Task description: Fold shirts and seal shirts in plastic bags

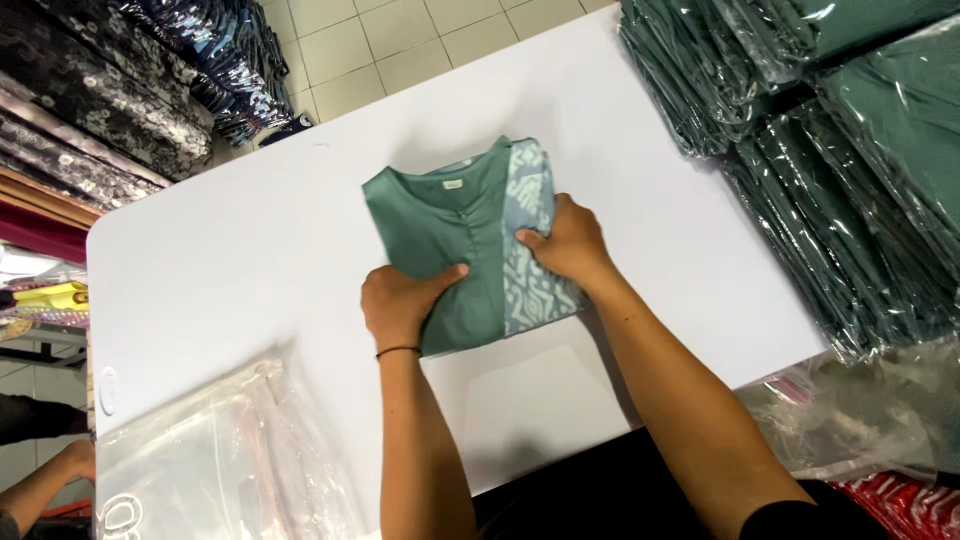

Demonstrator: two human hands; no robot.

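Note:
A folded green shirt (450, 225) with a pale blue patterned panel down one side lies in the middle of the white table (220, 250), collar facing away from me. My left hand (400, 300) grips its near left edge, thumb on top of the green cloth. My right hand (565, 240) presses on the patterned panel at the right edge, fingers curled around the fold. A thin dark band circles my left wrist.
Stacks of green garments in clear plastic bags (840, 150) fill the table's right side. Empty clear plastic bags (220, 450) lie at the near left corner. Dark patterned bagged fabrics (110, 90) are piled at far left. Another person's hand (70, 465) shows at the lower left edge.

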